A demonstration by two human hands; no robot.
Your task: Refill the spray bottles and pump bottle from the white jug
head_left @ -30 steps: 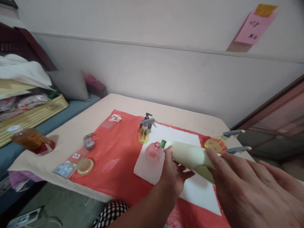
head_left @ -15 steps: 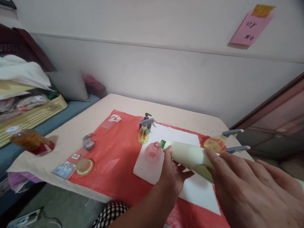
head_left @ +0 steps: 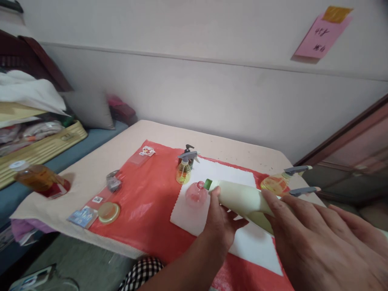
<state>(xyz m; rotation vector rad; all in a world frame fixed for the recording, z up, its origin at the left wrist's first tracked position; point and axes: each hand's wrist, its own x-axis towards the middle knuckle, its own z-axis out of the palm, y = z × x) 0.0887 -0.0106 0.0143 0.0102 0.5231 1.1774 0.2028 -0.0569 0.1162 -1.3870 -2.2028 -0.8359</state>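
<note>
A pale green bottle (head_left: 239,194) lies almost level in the air above the white sheet, with its green tip (head_left: 207,184) pointing left. My left hand (head_left: 220,228) grips it near the neck, thumb on top. Around its rear part is my right hand (head_left: 321,238), whose fingers hide that end. Right by the green tip is the open mouth of a round, clear pink bottle (head_left: 196,196), which stands on the white sheet (head_left: 254,246); whether the two touch I cannot tell. No liquid can be seen coming out of the tip.
Behind stand a yellow spray bottle (head_left: 183,173) and a dark pump bottle (head_left: 189,150). More sprayers (head_left: 274,184) are at the right. On the red cover (head_left: 145,190) sits a round jar (head_left: 108,212). A bottle of amber liquid (head_left: 42,180) is at the far left.
</note>
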